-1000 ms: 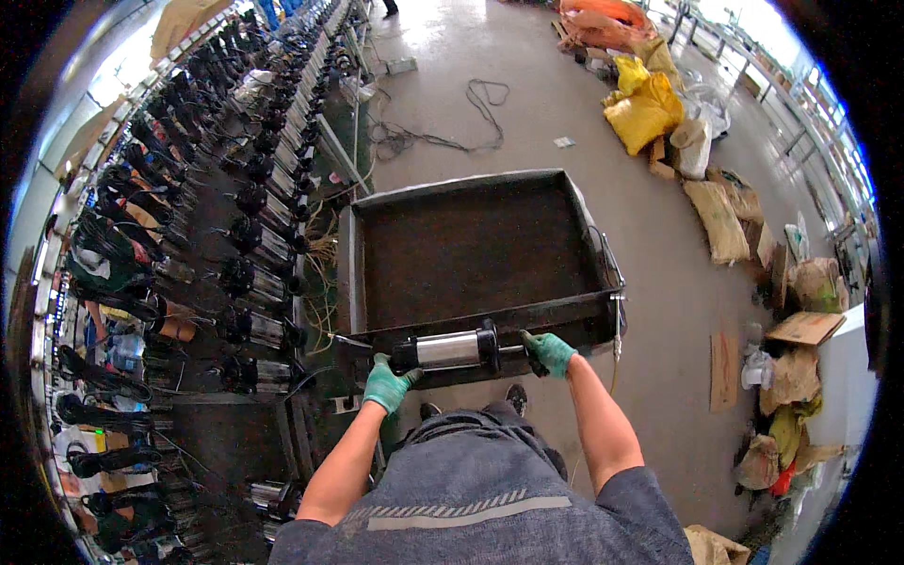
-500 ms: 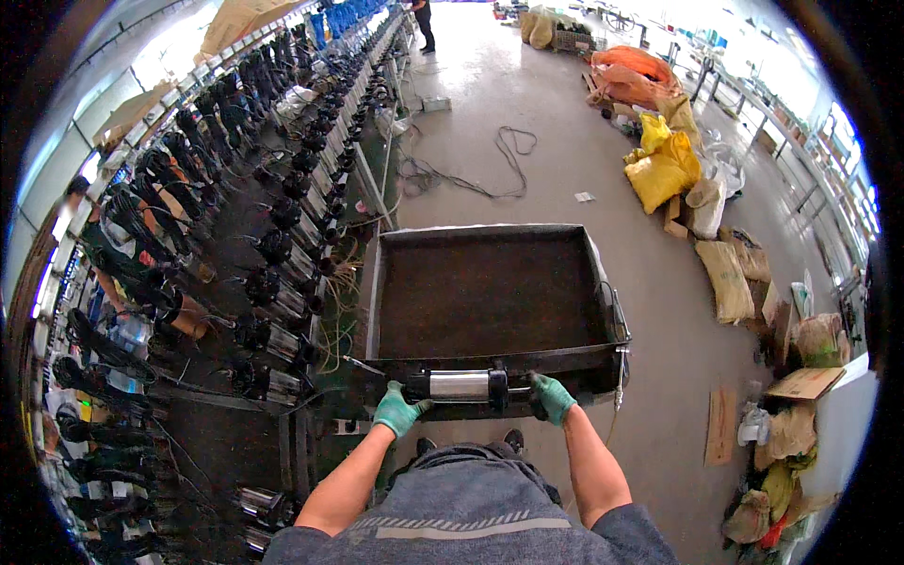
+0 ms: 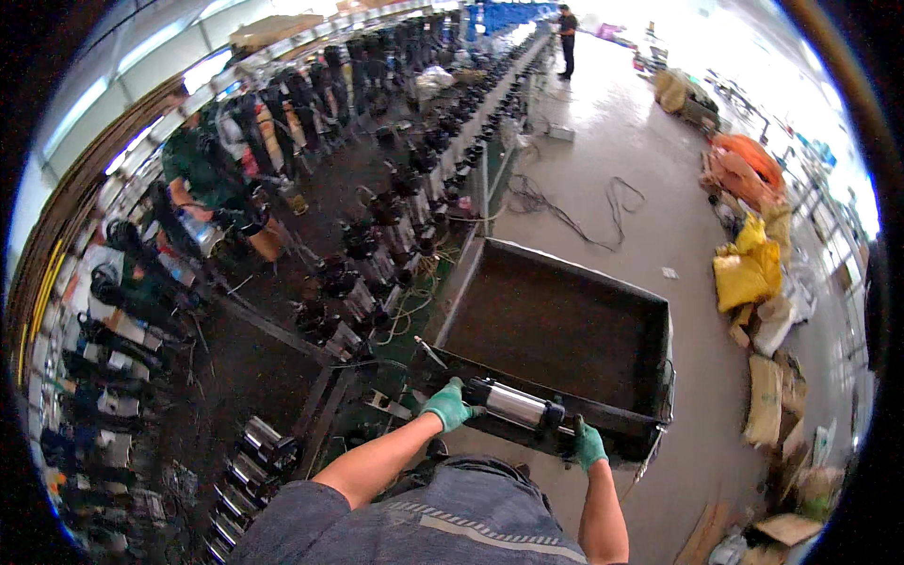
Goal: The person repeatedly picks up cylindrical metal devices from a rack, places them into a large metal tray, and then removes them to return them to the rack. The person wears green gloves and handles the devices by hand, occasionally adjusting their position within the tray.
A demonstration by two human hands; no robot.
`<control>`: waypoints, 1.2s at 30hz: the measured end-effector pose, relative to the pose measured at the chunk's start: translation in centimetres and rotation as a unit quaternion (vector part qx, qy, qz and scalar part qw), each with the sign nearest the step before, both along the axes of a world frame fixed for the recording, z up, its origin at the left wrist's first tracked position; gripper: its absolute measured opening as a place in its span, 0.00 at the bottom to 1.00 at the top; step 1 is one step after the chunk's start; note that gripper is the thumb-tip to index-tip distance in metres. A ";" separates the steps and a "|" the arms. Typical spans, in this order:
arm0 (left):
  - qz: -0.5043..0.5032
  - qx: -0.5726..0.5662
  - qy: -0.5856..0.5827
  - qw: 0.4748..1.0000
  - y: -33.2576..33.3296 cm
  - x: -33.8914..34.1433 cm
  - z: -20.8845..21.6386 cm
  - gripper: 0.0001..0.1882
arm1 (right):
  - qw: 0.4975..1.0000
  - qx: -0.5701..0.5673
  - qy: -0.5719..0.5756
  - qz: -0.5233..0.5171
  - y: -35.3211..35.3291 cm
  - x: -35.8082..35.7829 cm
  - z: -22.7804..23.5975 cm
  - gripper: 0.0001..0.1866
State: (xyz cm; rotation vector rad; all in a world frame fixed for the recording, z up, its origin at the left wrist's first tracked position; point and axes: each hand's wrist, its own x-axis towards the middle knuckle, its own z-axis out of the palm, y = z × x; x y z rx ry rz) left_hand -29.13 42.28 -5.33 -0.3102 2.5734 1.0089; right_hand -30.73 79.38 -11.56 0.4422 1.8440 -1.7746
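Between my gloved hands lies a cylindrical motor point(image 3: 516, 405), with a bright metal body and black ends. My left hand point(image 3: 449, 406), in a green glove, is closed around its left end. At the other end, my right hand point(image 3: 588, 443) grips the thin shaft side, its fingers partly hidden by the dark palm of the glove. The motor is held level over the near edge of a dark metal trough point(image 3: 670, 330), tilted slightly down to the right in the picture. Whether it touches the trough's edge I cannot tell.
Rows of similar motors point(image 3: 353, 292) with black cables line the left. More silver motors point(image 3: 247, 471) sit at lower left. A co-worker point(image 3: 202, 174) works among the racks; another person point(image 3: 567, 42) stands far off. Yellow sacks point(image 3: 749, 268) and a loose cable point(image 3: 617, 202) lie on the floor.
My view has turned left, so the trough and hands appear further right and tilted. Both hands still hold the motor.
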 end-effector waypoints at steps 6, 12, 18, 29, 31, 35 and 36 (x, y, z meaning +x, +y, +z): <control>-0.019 -0.009 0.023 1.000 1.3 -1.2 0.3 0.49 | 0.988 0.044 0.149 -0.021 5.8 -1.4 -12.9 0.17; -0.002 -0.003 -0.003 1.000 0.1 0.0 -0.1 0.50 | 0.995 0.062 0.075 -0.035 1.7 -0.4 -6.1 0.13; 0.004 -0.008 0.005 1.000 0.3 0.1 0.4 0.50 | 0.990 -0.124 -0.061 0.008 2.7 0.6 0.2 0.13; -0.007 -0.024 -0.013 1.000 0.6 -0.3 1.0 0.52 | 0.992 0.100 -0.050 0.063 4.8 -1.5 -3.5 0.18; 0.000 -0.039 0.007 0.999 0.4 0.2 0.6 0.51 | 0.934 0.215 0.244 0.150 4.4 -0.5 -2.0 0.18; 0.002 -0.021 -0.005 1.000 0.0 0.1 0.1 0.50 | 0.782 0.347 0.418 0.305 3.2 1.0 4.9 0.28; 0.004 -0.020 -0.005 1.000 0.1 0.2 0.1 0.50 | 0.753 0.363 0.444 0.323 3.2 1.1 5.1 0.29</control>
